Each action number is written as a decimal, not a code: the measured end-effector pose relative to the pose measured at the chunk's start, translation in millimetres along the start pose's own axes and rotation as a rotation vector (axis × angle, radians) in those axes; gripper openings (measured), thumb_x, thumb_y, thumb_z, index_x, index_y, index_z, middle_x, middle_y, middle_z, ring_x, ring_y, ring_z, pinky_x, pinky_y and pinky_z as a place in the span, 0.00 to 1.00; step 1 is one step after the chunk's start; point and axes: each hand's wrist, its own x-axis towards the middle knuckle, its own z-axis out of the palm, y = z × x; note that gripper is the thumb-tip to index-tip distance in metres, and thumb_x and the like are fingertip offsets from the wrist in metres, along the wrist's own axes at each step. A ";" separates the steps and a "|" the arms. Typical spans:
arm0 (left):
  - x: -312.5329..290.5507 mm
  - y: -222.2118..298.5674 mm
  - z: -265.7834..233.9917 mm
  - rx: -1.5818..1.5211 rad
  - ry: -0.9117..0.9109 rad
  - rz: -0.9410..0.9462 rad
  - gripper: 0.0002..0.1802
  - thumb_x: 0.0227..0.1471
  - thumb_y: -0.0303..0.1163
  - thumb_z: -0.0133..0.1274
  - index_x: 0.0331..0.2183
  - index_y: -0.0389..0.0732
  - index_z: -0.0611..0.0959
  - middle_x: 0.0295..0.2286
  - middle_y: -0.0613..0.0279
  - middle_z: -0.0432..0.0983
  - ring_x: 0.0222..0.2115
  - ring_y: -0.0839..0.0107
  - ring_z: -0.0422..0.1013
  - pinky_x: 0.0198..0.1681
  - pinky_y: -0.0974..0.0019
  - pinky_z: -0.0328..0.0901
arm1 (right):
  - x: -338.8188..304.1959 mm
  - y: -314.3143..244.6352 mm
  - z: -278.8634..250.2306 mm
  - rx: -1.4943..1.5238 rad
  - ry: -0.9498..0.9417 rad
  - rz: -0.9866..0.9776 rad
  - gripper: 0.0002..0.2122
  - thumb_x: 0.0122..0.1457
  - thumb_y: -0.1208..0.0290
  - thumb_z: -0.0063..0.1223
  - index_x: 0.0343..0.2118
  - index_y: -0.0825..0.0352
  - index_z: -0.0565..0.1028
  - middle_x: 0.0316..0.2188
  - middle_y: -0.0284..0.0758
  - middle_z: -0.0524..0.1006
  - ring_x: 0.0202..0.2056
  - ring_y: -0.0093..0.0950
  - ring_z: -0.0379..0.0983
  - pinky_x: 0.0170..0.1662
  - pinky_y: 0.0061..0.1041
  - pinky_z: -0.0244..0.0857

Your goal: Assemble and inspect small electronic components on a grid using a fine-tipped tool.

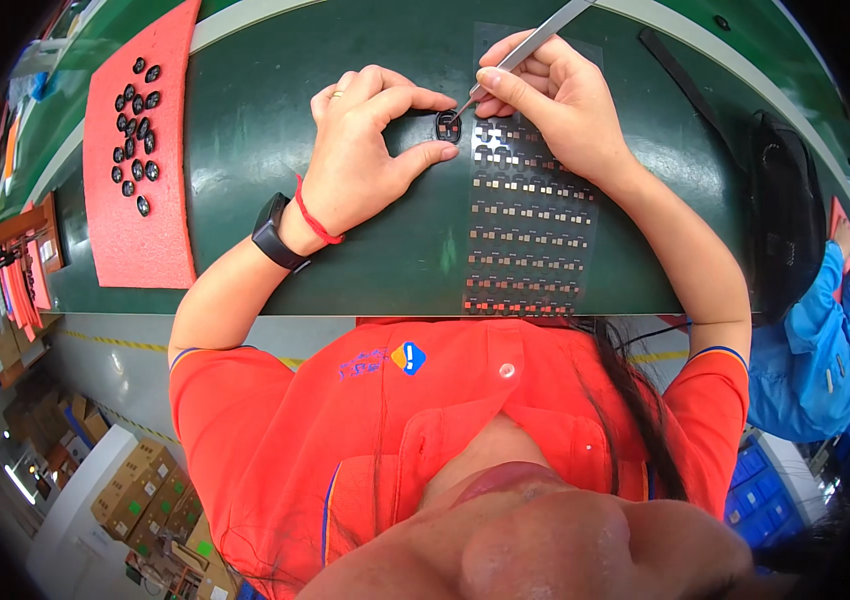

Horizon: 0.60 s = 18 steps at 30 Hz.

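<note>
My left hand (370, 150) pinches a small black oval part (448, 126) between thumb and forefinger, down on the green tabletop. Grey metal tweezers (535, 42) are gripped in my right hand (563, 100), and their tip meets the face of the black part. Copper-coloured patches show on that face; whether the tips hold a piece is too small to tell. Under and beside my right hand lies a clear sheet (530, 225) with rows of small dark and shiny stickers, reaching to the table's near edge.
A pink foam mat (105, 240) lies at the left, with several similar black oval parts (143, 130) on it. At the right are a dark strip (690, 85) and a black bag-like object (787, 215). Beyond it sits a person in a blue sleeve (810, 350).
</note>
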 end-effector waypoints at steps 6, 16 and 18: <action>0.1 -0.8 -0.2 0.010 0.005 0.006 0.18 0.35 0.35 0.66 0.34 0.49 0.83 0.31 0.70 0.70 0.37 0.68 0.65 0.49 0.61 0.50 | 0.2 1.6 -0.6 -0.001 -0.008 -0.008 0.09 0.59 0.75 0.51 0.40 0.72 0.69 0.32 0.38 0.76 0.34 0.23 0.76 0.38 0.20 0.70; -0.1 1.2 -1.1 0.009 0.003 -0.001 0.17 0.35 0.36 0.66 0.34 0.49 0.83 0.31 0.70 0.70 0.37 0.68 0.65 0.49 0.61 0.50 | -3.8 0.0 3.3 -0.138 -0.019 -0.111 0.09 0.59 0.77 0.51 0.40 0.72 0.68 0.32 0.37 0.75 0.36 0.24 0.75 0.39 0.20 0.71; 0.1 1.9 -1.8 0.014 0.006 -0.001 0.17 0.35 0.36 0.66 0.34 0.49 0.83 0.31 0.70 0.70 0.38 0.68 0.65 0.49 0.61 0.50 | -6.0 0.2 3.1 -0.210 -0.014 -0.166 0.07 0.58 0.78 0.51 0.39 0.72 0.70 0.31 0.37 0.75 0.35 0.23 0.76 0.38 0.20 0.71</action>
